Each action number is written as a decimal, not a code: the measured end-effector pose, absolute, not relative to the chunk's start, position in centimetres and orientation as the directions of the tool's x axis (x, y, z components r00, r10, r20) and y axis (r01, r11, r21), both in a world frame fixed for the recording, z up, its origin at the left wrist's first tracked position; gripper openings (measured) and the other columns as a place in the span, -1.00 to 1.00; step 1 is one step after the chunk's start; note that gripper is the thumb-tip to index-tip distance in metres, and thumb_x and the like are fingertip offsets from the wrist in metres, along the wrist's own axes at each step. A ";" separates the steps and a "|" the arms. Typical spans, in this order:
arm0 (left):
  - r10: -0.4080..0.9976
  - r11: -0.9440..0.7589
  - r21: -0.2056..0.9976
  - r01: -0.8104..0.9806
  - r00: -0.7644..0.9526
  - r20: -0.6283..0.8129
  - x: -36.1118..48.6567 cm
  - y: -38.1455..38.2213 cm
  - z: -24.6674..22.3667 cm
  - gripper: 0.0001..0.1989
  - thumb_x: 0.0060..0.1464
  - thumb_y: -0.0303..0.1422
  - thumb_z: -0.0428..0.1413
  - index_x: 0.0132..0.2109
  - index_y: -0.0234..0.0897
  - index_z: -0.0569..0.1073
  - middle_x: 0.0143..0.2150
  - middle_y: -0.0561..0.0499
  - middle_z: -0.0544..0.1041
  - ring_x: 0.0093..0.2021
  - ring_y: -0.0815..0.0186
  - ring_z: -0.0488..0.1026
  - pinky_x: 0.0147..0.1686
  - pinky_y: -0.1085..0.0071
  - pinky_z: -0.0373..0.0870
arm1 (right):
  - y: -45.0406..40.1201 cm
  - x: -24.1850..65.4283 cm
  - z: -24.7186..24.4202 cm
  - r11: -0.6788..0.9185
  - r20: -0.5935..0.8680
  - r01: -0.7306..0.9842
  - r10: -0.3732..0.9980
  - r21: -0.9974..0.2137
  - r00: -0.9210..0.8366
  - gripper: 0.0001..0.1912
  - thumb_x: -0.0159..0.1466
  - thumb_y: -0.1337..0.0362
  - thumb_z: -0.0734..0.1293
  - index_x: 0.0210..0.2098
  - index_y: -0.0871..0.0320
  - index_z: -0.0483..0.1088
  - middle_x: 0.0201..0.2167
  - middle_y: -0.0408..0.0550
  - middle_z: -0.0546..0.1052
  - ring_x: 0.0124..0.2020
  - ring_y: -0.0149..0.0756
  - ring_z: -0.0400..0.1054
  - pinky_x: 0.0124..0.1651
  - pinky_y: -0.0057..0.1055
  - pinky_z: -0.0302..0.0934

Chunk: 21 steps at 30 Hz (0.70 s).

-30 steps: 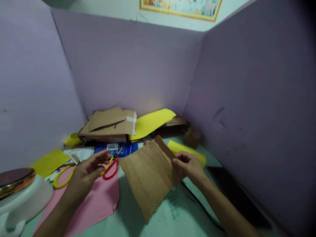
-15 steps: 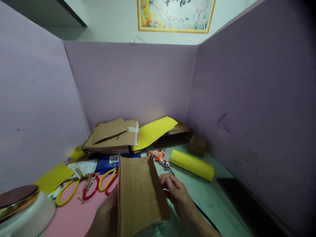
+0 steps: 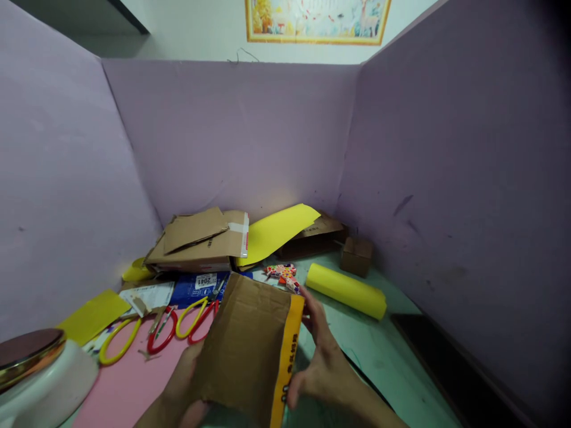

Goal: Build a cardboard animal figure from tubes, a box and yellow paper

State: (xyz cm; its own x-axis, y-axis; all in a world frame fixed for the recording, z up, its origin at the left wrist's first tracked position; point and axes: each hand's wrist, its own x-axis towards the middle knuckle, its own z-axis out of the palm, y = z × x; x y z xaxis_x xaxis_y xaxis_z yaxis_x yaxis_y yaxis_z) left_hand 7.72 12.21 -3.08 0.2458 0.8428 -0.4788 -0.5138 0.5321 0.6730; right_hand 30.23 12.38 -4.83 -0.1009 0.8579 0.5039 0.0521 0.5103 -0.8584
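A brown cardboard piece [image 3: 245, 345], folded like an open box, is held up in front of me, tilted, with a yellow printed strip down its right edge. My left hand [image 3: 187, 374] grips its left side, the fingers mostly hidden behind and under the cardboard. On the other side, my right hand [image 3: 323, 351] takes the yellow edge between thumb and fingers. Just beyond the cardboard lies a flower-patterned glue gun [image 3: 283, 273], partly covered by it. Red-handled scissors [image 3: 163, 333] and yellow-handled scissors [image 3: 191, 318] rest to the left.
A yellow roll [image 3: 345, 291] lies on the green tabletop [image 3: 375, 351]. At the back are a flattened cardboard box [image 3: 191, 244], yellow sheets [image 3: 281, 232] and a small brown block [image 3: 357, 255]. A white jar [image 3: 57, 386] stands front left by a pink sheet [image 3: 120, 392]. Purple partitions surround three sides.
The cardboard has turned and tilted, so its yellow printed edge now shows on the right. My right hand has spread along that edge. The view has shifted slightly.
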 end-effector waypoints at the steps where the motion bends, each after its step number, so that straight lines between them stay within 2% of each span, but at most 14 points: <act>1: 0.844 0.533 0.710 -0.460 0.234 -0.482 8.1 12.1 -2.7 -0.83 -0.03 -0.37 0.13 -0.33 -0.39 0.54 -0.51 -0.12 0.59 -0.40 0.09 0.57 -0.41 0.30 0.49 | 12.4 30.4 -4.8 0.568 0.559 0.106 0.823 -0.816 -0.104 0.40 -0.43 -0.04 0.58 0.28 -0.02 -0.18 0.24 0.12 -0.01 0.24 0.17 -0.08 0.22 0.00 -0.12; 2: 0.844 0.535 0.740 -0.407 0.220 -0.489 8.4 11.9 -2.3 -0.85 -0.04 -0.35 0.14 -0.37 -0.36 0.54 -0.53 -0.10 0.59 -0.42 0.09 0.56 -0.42 0.29 0.49 | 12.3 30.5 -4.7 0.601 0.586 0.150 0.799 -0.785 -0.130 0.40 -0.41 -0.05 0.57 0.28 -0.01 -0.21 0.28 0.15 -0.11 0.28 0.19 -0.19 0.25 0.04 -0.22; 3: 0.840 0.542 0.750 -0.379 0.217 -0.498 8.6 11.9 -1.9 -0.86 -0.05 -0.34 0.15 -0.40 -0.34 0.54 -0.54 -0.09 0.58 -0.43 0.09 0.56 -0.42 0.28 0.48 | 12.3 30.7 -4.6 0.621 0.597 0.190 0.783 -0.760 -0.173 0.35 -0.41 -0.06 0.57 0.26 0.01 -0.14 0.29 0.16 -0.13 0.29 0.21 -0.23 0.26 0.06 -0.26; 5: 0.841 0.541 0.763 -0.354 0.214 -0.497 8.7 12.1 -1.5 -0.85 -0.06 -0.32 0.16 -0.43 -0.32 0.54 -0.54 -0.07 0.58 -0.44 0.11 0.55 -0.41 0.27 0.47 | 12.2 30.9 -4.3 0.632 0.582 0.243 0.773 -0.736 -0.251 0.11 -0.42 -0.03 0.58 0.08 0.04 0.13 0.20 0.16 0.12 0.24 0.20 -0.06 0.26 0.04 -0.25; 7: 0.886 0.460 0.852 -0.248 0.180 -0.426 8.4 12.8 -1.2 -0.86 -0.10 -0.32 0.20 -0.41 -0.33 0.55 -0.51 -0.06 0.59 -0.42 0.14 0.54 -0.38 0.30 0.46 | 12.1 31.1 -4.1 0.573 0.518 0.245 0.816 -0.782 -0.257 -0.10 -0.45 -0.02 0.58 -0.15 0.05 0.24 -0.06 0.02 0.38 0.08 0.10 0.20 0.27 0.00 -0.24; 10: 0.960 0.276 0.959 -0.061 0.076 -0.271 7.3 14.0 -0.9 -0.74 -0.15 -0.27 0.24 -0.31 -0.38 0.56 -0.42 -0.11 0.60 -0.38 0.16 0.52 -0.35 0.32 0.43 | 11.4 31.4 -4.1 0.349 0.320 0.172 0.931 -0.921 -0.176 -0.22 -0.46 0.01 0.59 -0.31 0.04 0.21 -0.30 -0.15 0.44 -0.05 -0.01 0.31 0.18 -0.11 -0.02; 12: 0.976 0.210 0.977 -0.038 -0.051 -0.211 6.3 13.9 -0.5 -0.64 -0.09 -0.16 0.19 -0.21 -0.34 0.54 -0.31 -0.12 0.59 -0.32 0.16 0.51 -0.30 0.31 0.41 | 10.6 31.6 -4.1 0.210 0.199 0.094 0.973 -0.973 -0.113 -0.26 -0.43 0.09 0.61 -0.35 0.04 0.17 -0.33 -0.18 0.45 -0.09 -0.05 0.33 -0.03 -0.28 0.21; 14: 0.984 0.111 0.994 0.021 -0.144 -0.107 5.6 12.5 -0.2 -0.59 -0.12 -0.11 0.20 -0.13 -0.22 0.52 -0.14 -0.09 0.56 -0.12 0.12 0.46 -0.14 0.30 0.36 | 9.5 31.9 -4.2 0.093 0.090 0.021 0.990 -0.995 -0.107 -0.30 -0.35 0.18 0.61 -0.33 0.03 0.16 -0.34 -0.20 0.47 -0.22 -0.16 0.37 -0.23 -0.40 0.27; 15: 0.993 -0.010 0.986 0.169 -0.111 0.029 5.5 11.4 -0.1 -0.55 -0.17 -0.11 0.22 -0.09 -0.17 0.52 -0.04 -0.09 0.53 -0.02 0.05 0.40 -0.06 0.27 0.32 | 8.9 32.0 -4.3 0.029 0.029 -0.003 0.992 -1.000 -0.122 -0.29 -0.31 0.22 0.60 -0.27 0.02 0.16 -0.33 -0.20 0.48 -0.28 -0.21 0.39 -0.28 -0.43 0.28; 16: 0.995 -0.091 0.958 0.274 -0.005 0.096 5.6 10.1 -0.2 -0.50 -0.27 -0.14 0.28 -0.09 -0.11 0.54 -0.02 -0.09 0.53 0.01 -0.03 0.37 -0.03 0.23 0.29 | 8.4 32.1 -4.4 -0.032 -0.029 -0.014 0.989 -0.999 -0.142 -0.25 -0.29 0.26 0.60 -0.20 0.01 0.15 -0.32 -0.20 0.50 -0.32 -0.24 0.40 -0.31 -0.44 0.29; 17: 0.991 -0.125 0.943 0.309 0.092 0.102 5.8 8.7 -0.4 -0.43 -0.44 -0.19 0.35 -0.12 -0.06 0.56 -0.05 -0.07 0.55 -0.02 -0.09 0.39 -0.03 0.22 0.29 | 7.8 32.1 -4.5 -0.076 -0.073 -0.015 0.985 -0.997 -0.159 -0.20 -0.29 0.30 0.60 -0.14 0.01 0.14 -0.32 -0.20 0.51 -0.35 -0.26 0.41 -0.32 -0.44 0.30; 18: 0.982 -0.129 0.947 0.294 0.170 0.081 6.1 7.4 -0.7 -0.46 -0.49 -0.22 0.36 -0.17 -0.02 0.58 -0.11 -0.06 0.58 -0.09 -0.10 0.42 -0.08 0.22 0.33 | 7.3 32.1 -4.6 -0.097 -0.094 -0.009 0.981 -0.995 -0.167 -0.14 -0.30 0.33 0.61 -0.10 0.00 0.12 -0.33 -0.21 0.53 -0.37 -0.27 0.42 -0.33 -0.44 0.31; 21: 0.946 -0.014 0.954 0.300 0.312 -0.084 7.3 4.5 -2.1 -0.62 -0.40 -0.19 0.33 -0.27 0.02 0.59 -0.29 -0.02 0.62 -0.29 0.00 0.47 -0.29 0.31 0.36 | 6.4 31.7 -4.9 -0.046 -0.047 0.008 0.978 -0.999 -0.202 -0.13 -0.29 0.38 0.61 -0.08 -0.01 0.13 -0.39 -0.22 0.55 -0.40 -0.27 0.44 -0.34 -0.45 0.33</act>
State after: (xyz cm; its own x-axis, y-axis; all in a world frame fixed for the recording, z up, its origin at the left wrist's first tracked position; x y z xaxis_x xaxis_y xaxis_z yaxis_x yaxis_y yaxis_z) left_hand 7.31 4.49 -2.09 0.3116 0.9465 -0.0842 0.2996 -0.0137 0.9540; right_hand 31.69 6.44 -4.90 -0.2017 0.9783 -0.0467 0.0077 -0.0461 -0.9989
